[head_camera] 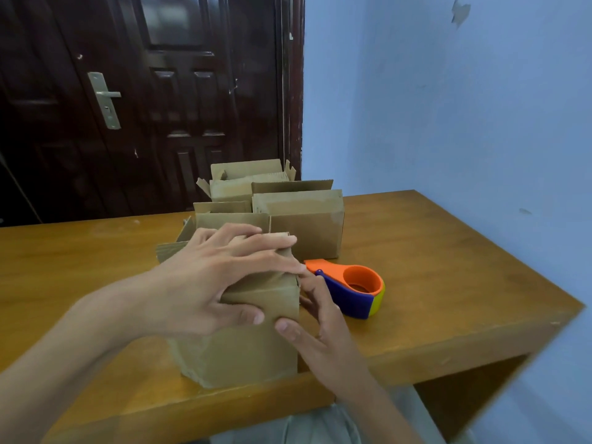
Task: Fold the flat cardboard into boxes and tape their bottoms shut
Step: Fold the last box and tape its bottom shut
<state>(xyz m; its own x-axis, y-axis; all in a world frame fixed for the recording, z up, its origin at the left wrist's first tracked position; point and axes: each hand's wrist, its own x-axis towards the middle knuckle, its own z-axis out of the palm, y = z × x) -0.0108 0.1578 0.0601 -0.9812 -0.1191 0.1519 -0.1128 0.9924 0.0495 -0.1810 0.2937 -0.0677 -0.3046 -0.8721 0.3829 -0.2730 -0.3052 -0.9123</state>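
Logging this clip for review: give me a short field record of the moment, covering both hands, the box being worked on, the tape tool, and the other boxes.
left hand: left hand lies spread over the top flaps of the near box, fingers straight, pressing down
right hand: right hand is against the box's right side, thumb on the front face
tape dispenser: tape dispenser, orange and blue, lies untouched on the table right of the box
other boxes: folded boxes are grouped behind the near box
tape on near box: cannot tell
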